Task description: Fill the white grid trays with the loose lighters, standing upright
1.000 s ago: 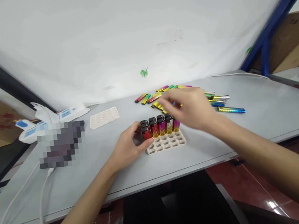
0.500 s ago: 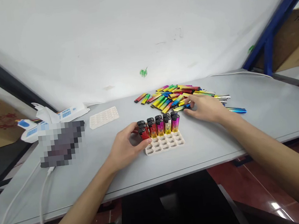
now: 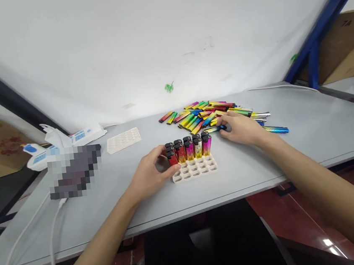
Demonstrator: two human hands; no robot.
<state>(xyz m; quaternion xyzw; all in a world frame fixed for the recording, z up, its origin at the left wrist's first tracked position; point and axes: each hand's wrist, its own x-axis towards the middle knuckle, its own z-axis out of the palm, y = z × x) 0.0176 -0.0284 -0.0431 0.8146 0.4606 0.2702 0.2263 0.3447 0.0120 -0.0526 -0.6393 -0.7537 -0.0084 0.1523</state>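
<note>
A white tray with rows of slots lies near the front of the table. Metallic lighters with black tops stand upright in its back rows, a purple-and-yellow lighter at their right end. At the left end, my left hand is closed around a red lighter, its thumb against the front and its fingers behind. My right hand rests at the near edge of a loose pile of colourful lighters. Its thumb and fingers pinch the end of a yellow-and-blue lighter lying flat.
Another white slotted tray lies at the back left. A power strip with plugs and a pixelated dark object with a white cable take up the left side. Behind stands a white wall; a blue lighter lies right of my hand.
The red lighter in my left hand has come slightly right and stands straighter against its row. My right hand's fingers have drawn together on the yellow-and-blue lighter. The view has shifted slightly.
</note>
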